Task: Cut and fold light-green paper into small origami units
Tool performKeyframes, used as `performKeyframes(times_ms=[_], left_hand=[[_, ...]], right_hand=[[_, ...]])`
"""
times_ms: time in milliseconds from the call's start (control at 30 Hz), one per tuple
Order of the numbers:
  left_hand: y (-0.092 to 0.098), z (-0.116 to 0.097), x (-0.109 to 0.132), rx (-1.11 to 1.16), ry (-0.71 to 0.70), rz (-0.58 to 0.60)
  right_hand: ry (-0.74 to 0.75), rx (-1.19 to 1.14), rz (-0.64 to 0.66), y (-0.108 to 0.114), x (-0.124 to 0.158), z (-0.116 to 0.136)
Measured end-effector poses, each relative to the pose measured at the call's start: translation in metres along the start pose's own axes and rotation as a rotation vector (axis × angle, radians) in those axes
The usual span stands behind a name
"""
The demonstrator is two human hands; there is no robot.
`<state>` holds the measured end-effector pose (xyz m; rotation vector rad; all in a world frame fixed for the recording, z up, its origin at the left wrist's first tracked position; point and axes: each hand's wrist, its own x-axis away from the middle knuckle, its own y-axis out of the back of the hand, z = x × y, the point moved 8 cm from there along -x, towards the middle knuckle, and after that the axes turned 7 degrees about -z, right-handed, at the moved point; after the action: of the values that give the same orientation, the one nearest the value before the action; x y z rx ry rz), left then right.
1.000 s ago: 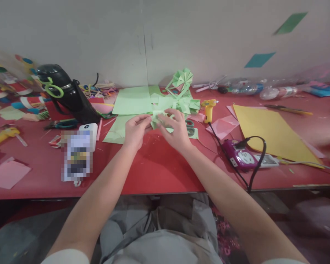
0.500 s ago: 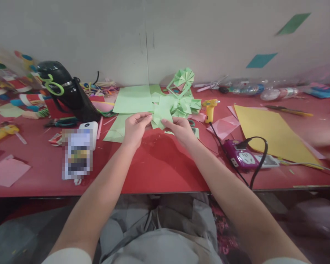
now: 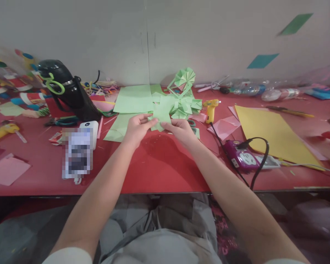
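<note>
Between my hands, above the red table (image 3: 159, 165), is a piece of light green paper (image 3: 162, 110). My left hand (image 3: 139, 128) pinches its lower left edge between thumb and fingers. At the lower right edge, my right hand (image 3: 180, 130) grips the same paper, thumb on top. Behind it stand folded green paper shapes (image 3: 184, 104), one of them a round pleated rosette (image 3: 185, 78). Flat green sheets (image 3: 133, 98) lie to the left of the held piece. Part of a pair of scissors (image 3: 191, 124) shows just beyond my right hand.
A yellow glue gun (image 3: 211, 110) stands right of the folded shapes. Farther right are a purple power strip (image 3: 240, 156) with cables and a yellow sheet (image 3: 272, 132). To the left are a black bottle (image 3: 68, 90), a phone (image 3: 77, 154) and pliers (image 3: 66, 121).
My left hand has shifted slightly right along the green paper, its thumb now over the lower left edge. The paper sits straighter. At the far right, a blurred hand shows with something red.
</note>
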<state>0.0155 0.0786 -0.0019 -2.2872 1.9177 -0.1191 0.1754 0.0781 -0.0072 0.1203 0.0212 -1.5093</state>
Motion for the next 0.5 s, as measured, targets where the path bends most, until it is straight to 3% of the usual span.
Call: performKeyframes(times_ms=[133,333,400,500], left_hand=[[0.006,-0.008,-0.002,0.075,0.020,-0.026],[0.031,-0.025,-0.009,0.151,-0.036,-0.160],[0.027,-0.025,-0.009,0.119,-0.041,-0.100],[0.010,-0.019,-0.004,-0.027,-0.066,0.081]], right_hand=[[0.014,-0.051,0.032,0.000,0.000,0.002],[0.023,-0.084,-0.010,0.008,0.000,0.007],[0.018,-0.090,0.000,0.008,0.000,0.007],[0.016,-0.027,0.028,0.004,0.002,0.008]])
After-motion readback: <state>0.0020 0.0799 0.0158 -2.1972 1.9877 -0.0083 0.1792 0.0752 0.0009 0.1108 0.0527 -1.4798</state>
